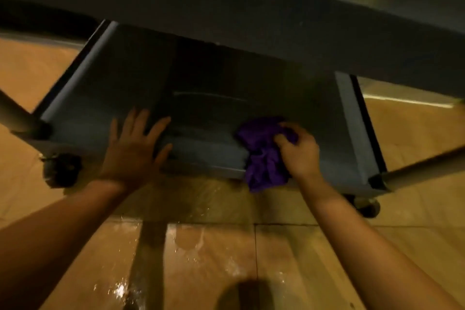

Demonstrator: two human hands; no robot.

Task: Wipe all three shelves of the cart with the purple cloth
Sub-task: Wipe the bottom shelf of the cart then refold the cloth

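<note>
The cart's lowest shelf (206,108) is a dark grey tray seen from above, just over the floor. A higher shelf (276,20) of the cart overhangs it and hides its far part. My right hand (299,151) is shut on the crumpled purple cloth (264,156), pressing it on the shelf's near right part; the cloth hangs over the front rim. My left hand (136,148) lies flat with fingers spread on the near left of the same shelf, holding nothing.
Cart legs (422,171) slant out at both near corners, with black castors (61,170) beneath. The tan tiled floor (214,259) in front of the cart looks wet and shiny.
</note>
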